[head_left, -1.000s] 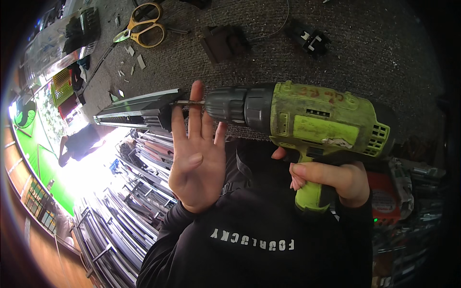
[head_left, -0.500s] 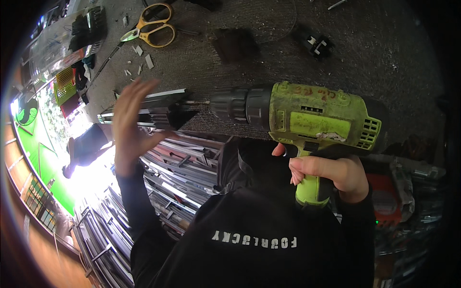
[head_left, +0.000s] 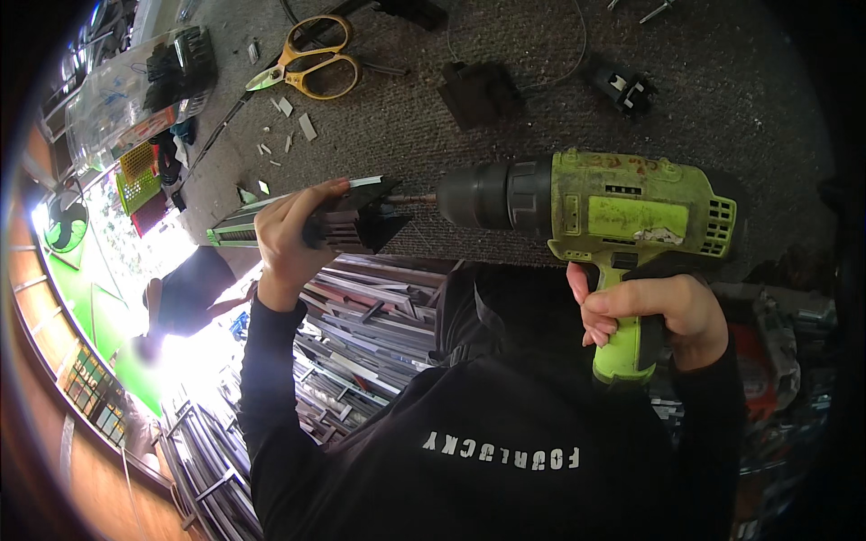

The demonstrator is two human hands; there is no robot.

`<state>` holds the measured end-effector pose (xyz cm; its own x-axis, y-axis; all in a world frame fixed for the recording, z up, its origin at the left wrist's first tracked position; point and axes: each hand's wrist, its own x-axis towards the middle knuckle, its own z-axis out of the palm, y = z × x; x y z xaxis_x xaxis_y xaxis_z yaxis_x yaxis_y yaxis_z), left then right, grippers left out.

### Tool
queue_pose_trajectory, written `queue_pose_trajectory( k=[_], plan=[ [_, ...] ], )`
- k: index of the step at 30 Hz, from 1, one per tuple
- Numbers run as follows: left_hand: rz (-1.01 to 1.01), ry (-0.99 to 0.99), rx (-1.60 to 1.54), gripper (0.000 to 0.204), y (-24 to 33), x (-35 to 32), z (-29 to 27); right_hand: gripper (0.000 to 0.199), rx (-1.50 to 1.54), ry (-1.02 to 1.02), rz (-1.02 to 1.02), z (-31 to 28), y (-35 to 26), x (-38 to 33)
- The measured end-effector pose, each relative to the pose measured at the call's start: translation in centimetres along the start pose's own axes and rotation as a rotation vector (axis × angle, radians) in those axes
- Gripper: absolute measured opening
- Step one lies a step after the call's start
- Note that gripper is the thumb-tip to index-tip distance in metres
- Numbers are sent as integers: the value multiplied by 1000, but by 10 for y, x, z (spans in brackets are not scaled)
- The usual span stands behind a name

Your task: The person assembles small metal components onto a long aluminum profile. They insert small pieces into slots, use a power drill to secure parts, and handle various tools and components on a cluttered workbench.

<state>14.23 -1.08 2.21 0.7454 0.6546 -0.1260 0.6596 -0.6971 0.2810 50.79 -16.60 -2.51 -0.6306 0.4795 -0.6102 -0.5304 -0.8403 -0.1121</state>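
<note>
A green and black cordless drill (head_left: pixel 640 216) is in my right hand (head_left: pixel 663 311), its fingers wrapped round the handle and one finger by the trigger. It lies level, with its long thin bit (head_left: pixel 415 199) pointing left. My left hand (head_left: pixel 296 236) is closed round a dark metal profile (head_left: pixel 354 233) near its right end; the rest of the profile runs back to the left. The bit's tip meets or overlaps the profile's end; whether it touches, I cannot tell.
On the grey carpeted bench (head_left: pixel 379 117) lie yellow-handled scissors (head_left: pixel 329 59), white scraps (head_left: pixel 308 127), a black block (head_left: pixel 478 95) and a small black fitting (head_left: pixel 622 87). Below the bench are stacked metal bars (head_left: pixel 361 325). A clear plastic container (head_left: pixel 113 104) stands far left.
My left hand, open before, has closed round the profile. The drill has shifted slightly right in view, as have the bench things.
</note>
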Motion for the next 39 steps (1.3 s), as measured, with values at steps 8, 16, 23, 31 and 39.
queue_pose_trajectory(
  k=[8,16,23,31,39],
  plan=[
    [24,3,30,46,1,0,-1,27,-42,17,-2,5,0,3],
    [8,-6,4,49,2,0,-1,31,-145,56,-33,11,2,0],
    [23,-5,17,50,1,2,-2,27,-148,59,-78,11,0,4],
    [8,-20,23,52,3,5,-5,21,-172,22,-160,12,0,7],
    [-34,-29,-29,53,5,0,-5,28,-182,-54,-197,15,8,14]
  ],
)
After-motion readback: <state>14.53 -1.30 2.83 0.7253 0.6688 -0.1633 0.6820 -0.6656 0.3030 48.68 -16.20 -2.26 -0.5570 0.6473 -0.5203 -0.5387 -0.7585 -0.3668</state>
